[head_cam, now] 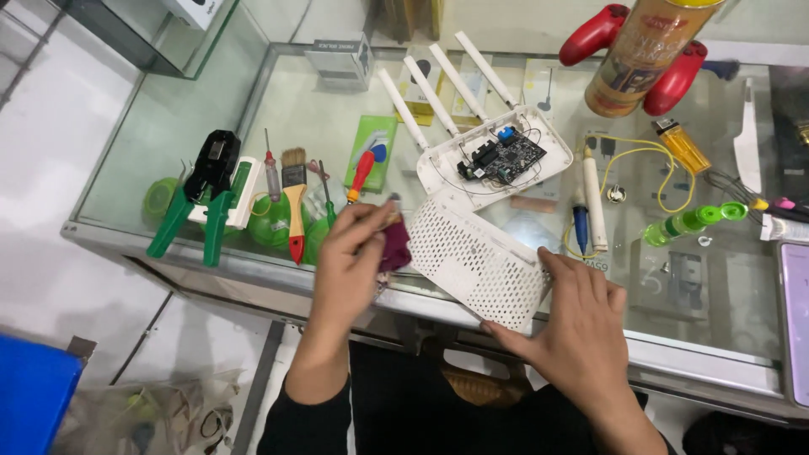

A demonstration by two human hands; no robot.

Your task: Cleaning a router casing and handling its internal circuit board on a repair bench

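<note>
My left hand [350, 257] holds a dark red cloth [394, 246] against the left edge of a white perforated router cover [476, 257]. My right hand [573, 324] grips the cover's lower right corner, holding it tilted over the front of the glass counter [716, 312]. Just behind the cover lies the open white router base [447, 168] with several antennas and a black circuit board [501, 157] exposed.
Left of my hands lie a green-handled crimping tool [206, 198], a paintbrush [294, 202], and screwdrivers [361, 173]. To the right are a soldering iron with a yellow cord [594, 198], a lighter [683, 145], a green bottle [687, 223], a spray can [645, 50] and a red game controller [594, 34].
</note>
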